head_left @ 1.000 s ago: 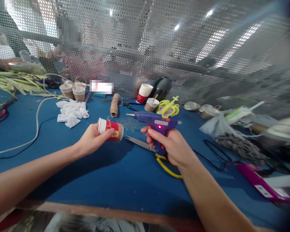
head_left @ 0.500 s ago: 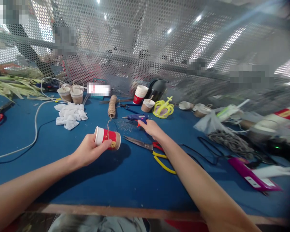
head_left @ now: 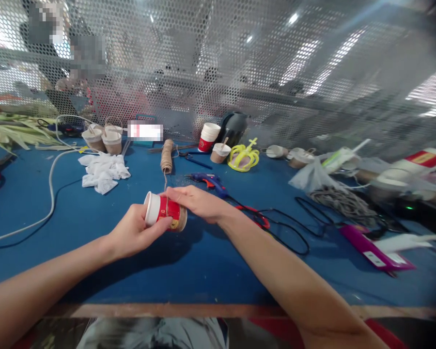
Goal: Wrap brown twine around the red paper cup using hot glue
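Observation:
My left hand is wrapped round a red and white paper cup, which lies on its side in the air with its mouth to the left. Brown twine is wound round the cup's base end. A strand runs from the cup up to a twine roll. At the cup's upper right, my right hand has its fingertips closed on this strand. Beyond that hand, a blue glue gun with an orange trigger lies on the table. My right forearm mostly hides the scissors.
Along the back stand twine-wrapped cups, stacked paper cups, a yellow crown-shaped piece and a dark kettle. Crumpled white material lies at left. Black cord and a purple packet are at right.
My right hand has let go of the glue gun, now lying on the table, and moved left to the twine at the cup. The cup stays in my left hand.

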### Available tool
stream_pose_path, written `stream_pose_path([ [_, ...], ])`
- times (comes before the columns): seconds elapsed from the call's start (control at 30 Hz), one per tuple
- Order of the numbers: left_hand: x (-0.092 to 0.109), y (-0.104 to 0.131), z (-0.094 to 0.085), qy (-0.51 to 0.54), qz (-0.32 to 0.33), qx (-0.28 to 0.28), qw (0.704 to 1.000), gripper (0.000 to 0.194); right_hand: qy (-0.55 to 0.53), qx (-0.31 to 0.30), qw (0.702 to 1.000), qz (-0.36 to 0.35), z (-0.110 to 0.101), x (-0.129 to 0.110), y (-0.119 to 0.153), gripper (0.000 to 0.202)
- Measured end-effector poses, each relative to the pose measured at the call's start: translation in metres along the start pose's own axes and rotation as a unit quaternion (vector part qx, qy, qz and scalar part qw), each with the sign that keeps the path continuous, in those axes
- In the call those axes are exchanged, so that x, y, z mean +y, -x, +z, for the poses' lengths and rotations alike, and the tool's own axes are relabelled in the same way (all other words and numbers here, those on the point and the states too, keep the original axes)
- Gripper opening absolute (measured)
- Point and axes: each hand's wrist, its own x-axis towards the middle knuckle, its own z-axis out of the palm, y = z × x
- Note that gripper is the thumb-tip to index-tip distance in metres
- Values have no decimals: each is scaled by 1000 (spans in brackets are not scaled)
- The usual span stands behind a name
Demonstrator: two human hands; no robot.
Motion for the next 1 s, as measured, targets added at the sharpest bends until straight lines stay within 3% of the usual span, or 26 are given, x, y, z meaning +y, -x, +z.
stream_pose_path([
  [0.07,-1,-1,0,27,-22,0,999,25,-110,35,993,-29,8,-1,-2,27],
  [0.13,-2,-3,0,92,-66,2,994,24,-147,103,982,-56,9,-3,-1,20],
  [0.3,0,-9,-3,279,-200,11,939,23,-119,169,971,-120,-3,-10,12,13],
  [0.4,4,-11,-4,326,-248,18,912,22,-96,190,969,-129,-7,-13,17,14],
  [0.77,5,-13,-3,344,-300,27,890,21,-23,190,970,-148,-7,-17,25,16],
  [1.0,7,-13,-4,337,-299,39,892,23,19,188,971,-149,-5,-23,31,16],
])
